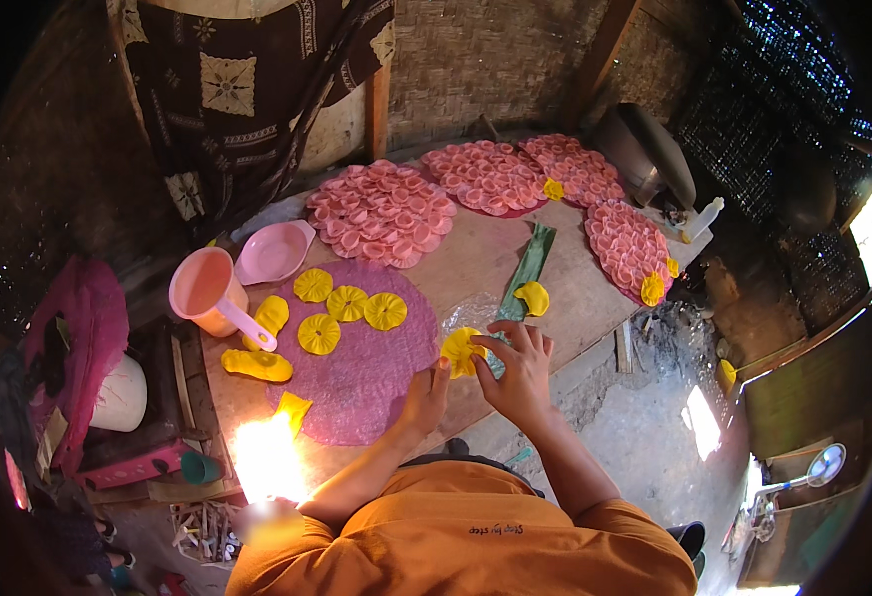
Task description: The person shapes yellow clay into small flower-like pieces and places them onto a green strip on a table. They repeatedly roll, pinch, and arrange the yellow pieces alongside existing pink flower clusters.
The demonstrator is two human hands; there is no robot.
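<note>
A flat, ridged piece of yellow dough (pixel 463 350) is between my hands at the table's near edge. My right hand (pixel 517 375) pinches its right side with bent fingers. My left hand (pixel 424 399) holds its lower left edge; some of those fingers are hidden. Just beyond lies a green leaf-like strip (pixel 530 260) with a folded yellow dough piece (pixel 533 297) beside it. To the left, several pleated yellow discs (pixel 346 303) rest on a purple plastic sheet (pixel 366 392). Two yellow dough lumps (pixel 257 365) sit at the sheet's left side.
A pink dipper (pixel 202 283) and a pink bowl (pixel 275 250) stand at the table's left. Along the far side are several mats of overlapping pink discs (pixel 381 214). A dark pot (pixel 644 149) and a white bottle (pixel 703 219) are at the far right.
</note>
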